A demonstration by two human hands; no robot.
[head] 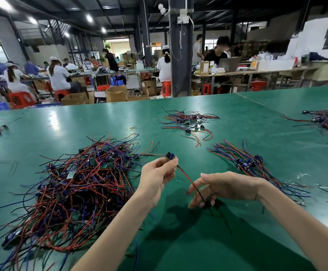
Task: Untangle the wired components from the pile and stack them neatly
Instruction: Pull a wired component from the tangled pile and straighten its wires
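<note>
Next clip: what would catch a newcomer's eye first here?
The big tangle of red, black and blue wires sprawls over the green table at left. At centre the left hand pinches a small blue part whose red and black leads trail to the right hand; a tidier bundle lies to the right.

Sorting wired parts at the green table (237,118)

Left hand (157,178) pinches a part (170,155); right hand (223,187) open under its wires (190,182).

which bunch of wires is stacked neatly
The bunch just beyond the right hand: its wires lie parallel; the big pile and far pile are tangled.
</note>
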